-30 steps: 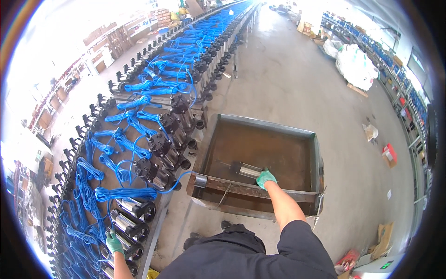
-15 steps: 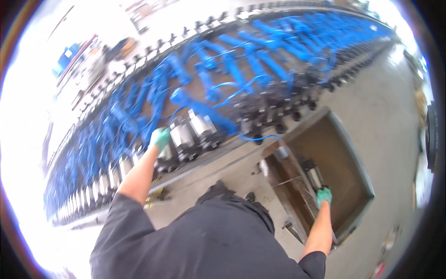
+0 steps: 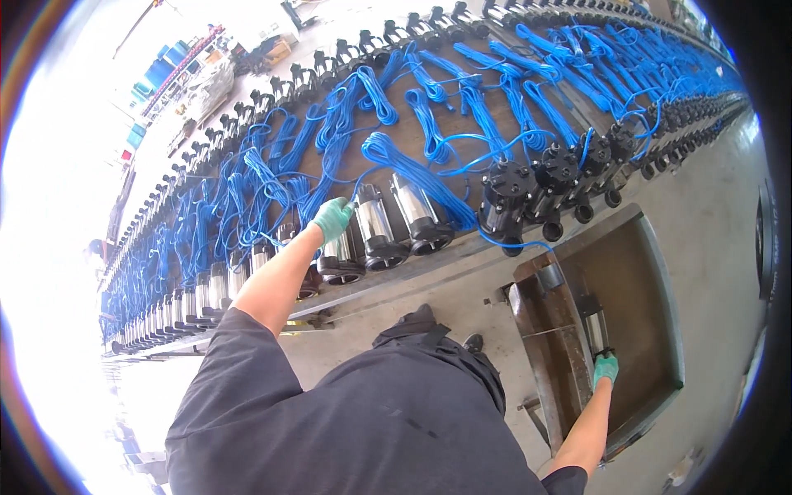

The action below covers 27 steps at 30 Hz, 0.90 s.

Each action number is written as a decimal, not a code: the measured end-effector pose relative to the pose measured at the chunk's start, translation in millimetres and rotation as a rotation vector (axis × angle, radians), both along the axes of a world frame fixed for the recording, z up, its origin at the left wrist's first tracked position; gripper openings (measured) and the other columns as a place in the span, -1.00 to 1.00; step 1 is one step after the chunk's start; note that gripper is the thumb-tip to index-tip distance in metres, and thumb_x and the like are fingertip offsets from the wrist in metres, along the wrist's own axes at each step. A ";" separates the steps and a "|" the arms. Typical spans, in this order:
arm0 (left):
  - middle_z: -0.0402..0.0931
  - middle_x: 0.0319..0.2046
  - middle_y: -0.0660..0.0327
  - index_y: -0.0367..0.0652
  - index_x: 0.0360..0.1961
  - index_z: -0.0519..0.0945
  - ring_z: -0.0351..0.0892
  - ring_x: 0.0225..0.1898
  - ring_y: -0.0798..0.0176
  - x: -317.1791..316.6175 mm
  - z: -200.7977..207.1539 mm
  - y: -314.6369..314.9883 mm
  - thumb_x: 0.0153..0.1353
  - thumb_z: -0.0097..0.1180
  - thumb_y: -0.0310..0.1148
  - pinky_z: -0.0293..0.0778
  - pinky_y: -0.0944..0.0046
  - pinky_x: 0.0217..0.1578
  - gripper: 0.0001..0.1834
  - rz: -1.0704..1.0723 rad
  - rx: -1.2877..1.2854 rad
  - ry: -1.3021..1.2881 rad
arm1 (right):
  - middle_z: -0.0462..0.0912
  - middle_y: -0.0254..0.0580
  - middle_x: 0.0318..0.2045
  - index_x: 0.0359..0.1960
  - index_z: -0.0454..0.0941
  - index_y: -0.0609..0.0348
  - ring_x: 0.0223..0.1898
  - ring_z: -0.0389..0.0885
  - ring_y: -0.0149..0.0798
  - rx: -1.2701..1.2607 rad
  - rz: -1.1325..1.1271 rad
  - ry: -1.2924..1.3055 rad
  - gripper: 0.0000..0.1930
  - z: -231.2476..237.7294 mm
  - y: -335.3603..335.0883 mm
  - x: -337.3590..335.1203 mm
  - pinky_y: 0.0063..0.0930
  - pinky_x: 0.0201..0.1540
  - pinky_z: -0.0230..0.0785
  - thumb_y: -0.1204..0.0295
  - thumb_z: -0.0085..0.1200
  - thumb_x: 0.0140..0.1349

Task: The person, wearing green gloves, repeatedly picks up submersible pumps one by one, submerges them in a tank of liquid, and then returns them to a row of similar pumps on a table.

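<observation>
My left hand (image 3: 333, 219), in a green glove, is closed at the top end of a steel pump (image 3: 337, 256) with a black base, standing at the table's near edge. Its fingertips are partly hidden. Two similar pumps, a steel one (image 3: 373, 223) and another steel one (image 3: 417, 210), lean just to the right. Down at the right, my green-gloved right hand (image 3: 605, 369) grips the near end of a steel-and-black pump (image 3: 595, 328). That pump lies inside a metal bin (image 3: 672, 330), along its inner divider. A coiled blue cable (image 3: 412, 177) lies behind the pumps.
The long table (image 3: 396, 103) carries many blue cable coils, with rows of pumps along both edges. Black pump heads (image 3: 506, 186) stand right of the steel ones. One blue cable (image 3: 516, 245) hangs over the edge toward the bin. My shoe (image 3: 473, 342) shows on the floor.
The view has shifted and sharpened, so the table and bin sit farther right in the picture. Both hands stay at the same pumps, with no clear movement of either pump.
</observation>
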<state>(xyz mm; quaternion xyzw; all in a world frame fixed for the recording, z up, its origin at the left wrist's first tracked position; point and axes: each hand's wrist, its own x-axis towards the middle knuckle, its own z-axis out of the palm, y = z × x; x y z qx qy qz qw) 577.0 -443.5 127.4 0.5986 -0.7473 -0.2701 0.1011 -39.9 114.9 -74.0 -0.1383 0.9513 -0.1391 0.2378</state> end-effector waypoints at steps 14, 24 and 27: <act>0.51 0.17 0.04 0.04 0.30 0.42 0.51 0.20 -0.02 30.1 183.9 -95.6 0.32 0.06 0.14 0.44 0.05 0.20 -0.37 -0.208 -0.358 -0.895 | 0.57 0.09 0.20 0.26 0.45 0.32 0.16 0.59 -0.09 -0.050 -0.035 -0.043 -0.48 -7.2 7.0 -5.8 -0.33 0.20 0.38 0.42 0.05 0.25; 0.64 -0.29 -0.02 -0.14 -0.19 0.63 0.65 -0.26 -0.12 22.0 212.1 -193.3 0.28 0.13 -0.19 0.56 -0.04 -0.22 -0.74 -0.276 -0.412 -0.834 | 0.42 0.13 0.30 0.28 0.45 0.15 0.27 0.42 0.17 0.140 0.116 0.112 -0.46 55.8 -25.7 28.5 -0.12 0.32 0.29 0.27 0.00 0.25; 0.57 -0.46 0.41 -0.14 -0.25 0.66 0.60 -0.41 0.42 -44.6 179.7 -78.7 0.31 0.15 -0.42 0.51 0.38 -0.40 -0.92 -0.418 0.330 -0.142 | 0.47 0.06 0.26 0.18 0.53 0.11 0.21 0.46 0.19 0.087 0.002 0.054 -0.52 95.2 -57.7 44.2 -0.14 0.27 0.35 0.30 0.01 0.20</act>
